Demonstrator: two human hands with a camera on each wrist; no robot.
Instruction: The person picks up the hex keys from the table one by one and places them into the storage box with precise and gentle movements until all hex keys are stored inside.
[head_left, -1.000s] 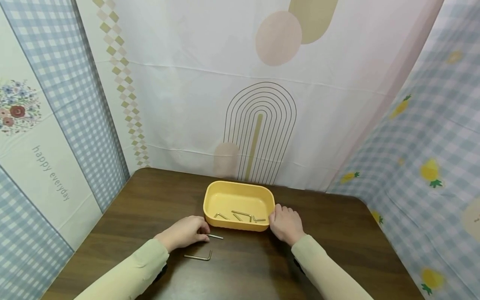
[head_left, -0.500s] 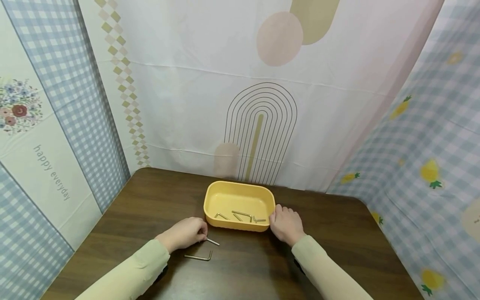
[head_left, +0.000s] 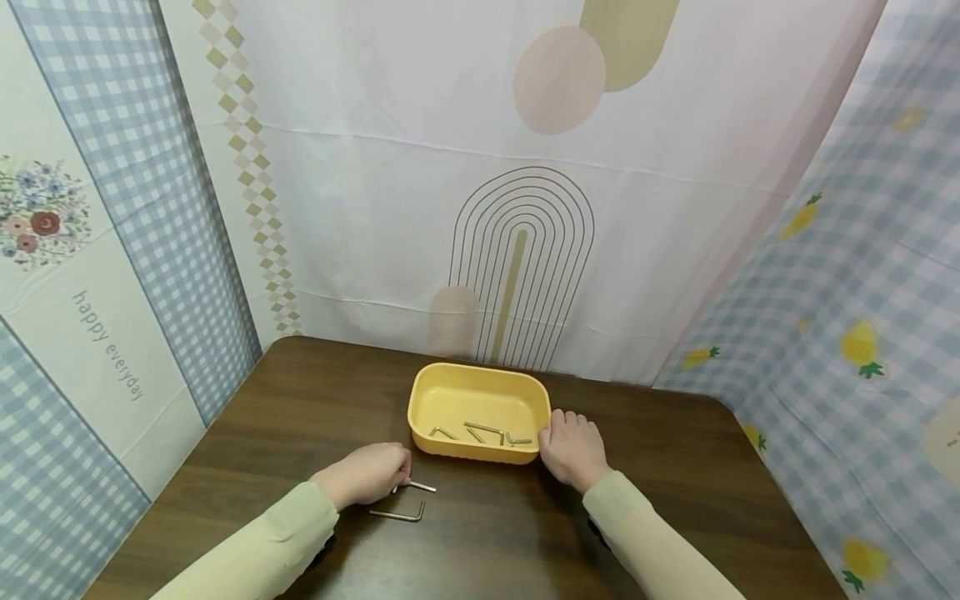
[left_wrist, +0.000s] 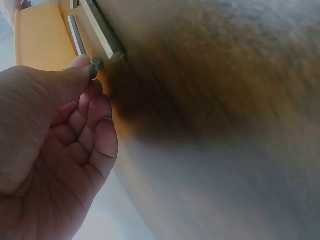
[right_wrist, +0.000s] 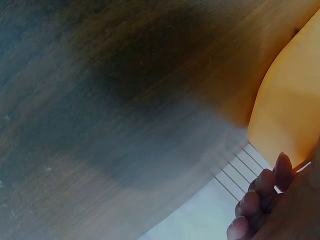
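one hex key (head_left: 423,487) in left fingers (left_wrist: 100,111)

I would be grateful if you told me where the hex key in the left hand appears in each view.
Head: low, left of centre, the hex key sticks out from the left hand.
Left wrist: upper left, the hex key, pinched by the left hand.
Right wrist: not in it.
Shared landmark: the yellow tray, below centre, upper left and right edge respectively.

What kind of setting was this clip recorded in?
Likely a makeshift indoor tabletop filming booth: a dark wood-look table, printed cloths hung on three sides, and a yellow tray holding L-shaped metal rods.
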